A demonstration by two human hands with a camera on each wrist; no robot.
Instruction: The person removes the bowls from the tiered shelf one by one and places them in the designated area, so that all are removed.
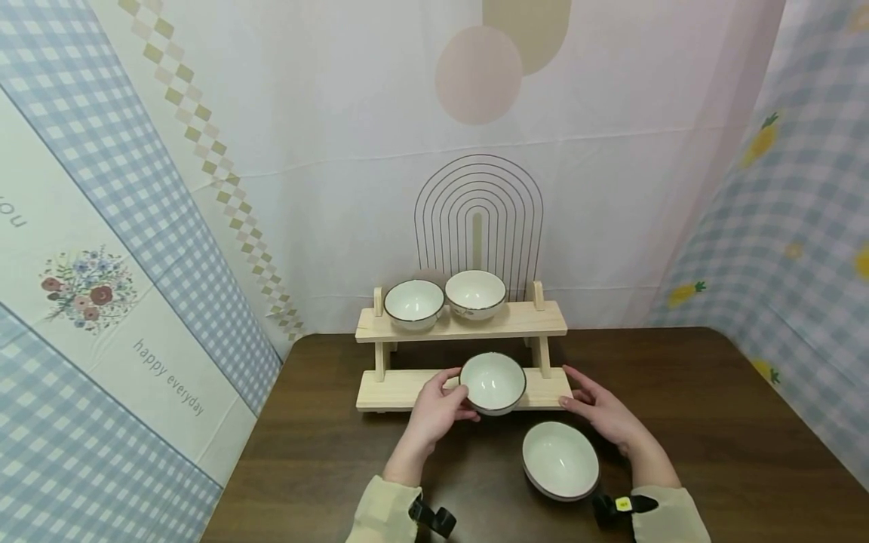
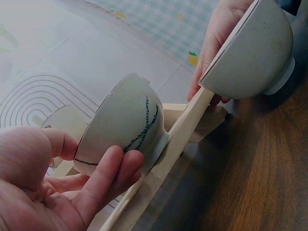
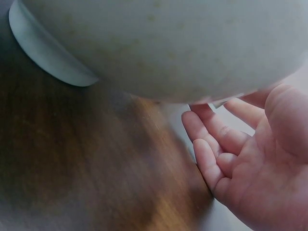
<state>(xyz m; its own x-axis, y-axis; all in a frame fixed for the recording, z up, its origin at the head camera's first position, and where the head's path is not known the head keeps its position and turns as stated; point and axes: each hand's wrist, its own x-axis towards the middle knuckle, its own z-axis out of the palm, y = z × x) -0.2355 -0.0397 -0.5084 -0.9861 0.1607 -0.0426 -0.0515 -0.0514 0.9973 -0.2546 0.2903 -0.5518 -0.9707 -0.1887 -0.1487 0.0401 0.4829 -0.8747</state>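
Observation:
My left hand grips a white bowl with a dark rim at its left side, thumb near the rim and fingers under its wall. In the left wrist view this bowl shows a dotted blue line pattern, and its foot is at the lower board of a two-tier wooden shelf. My right hand holds the right end of that board between thumb and fingers; in the right wrist view a bowl hides its fingertips. Another white bowl stands on the table, in front of the right hand.
Two more white bowls, a left one and a right one, sit side by side on the upper board. The dark wooden table meets a patterned cloth at the back. Checked cloths hang at both sides.

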